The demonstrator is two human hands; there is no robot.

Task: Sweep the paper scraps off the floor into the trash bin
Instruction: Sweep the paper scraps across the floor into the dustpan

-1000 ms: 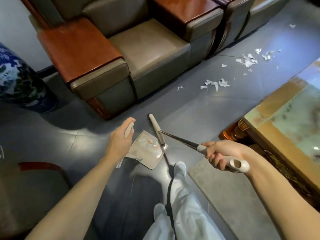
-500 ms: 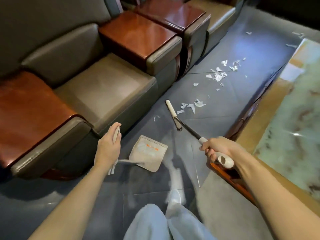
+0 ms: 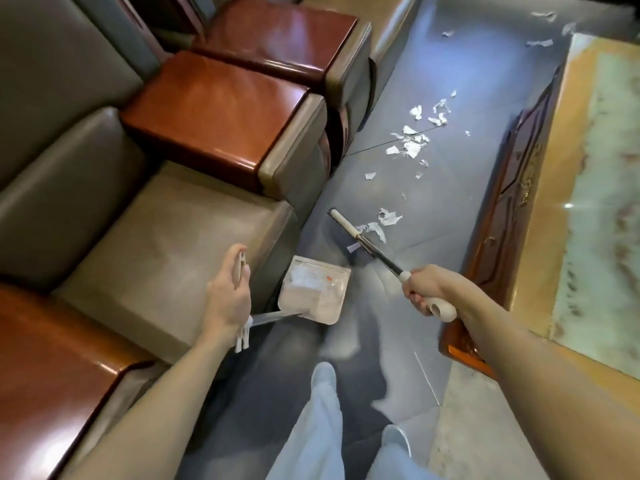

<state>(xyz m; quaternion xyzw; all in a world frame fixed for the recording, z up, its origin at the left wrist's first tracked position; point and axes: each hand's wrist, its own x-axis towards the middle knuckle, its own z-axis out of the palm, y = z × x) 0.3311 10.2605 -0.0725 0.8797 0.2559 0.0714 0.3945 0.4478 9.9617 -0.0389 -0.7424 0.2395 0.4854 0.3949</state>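
Status: gripping broom [image 3: 347, 231] by handle end in curled right hand [image 3: 425, 289], clutching dustpan [image 3: 313, 296] handle in curled left hand [image 3: 227, 301], facing paper scraps [image 3: 410, 145] strewn along floor [image 3: 450, 209] past broom head, likely feather-light, flighty, so favouring gentle strokes.

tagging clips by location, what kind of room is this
Probably a reception room or lounge: a row of grey leather armchairs with glossy wooden armrests faces a long carved wooden coffee table with a stone-like top.
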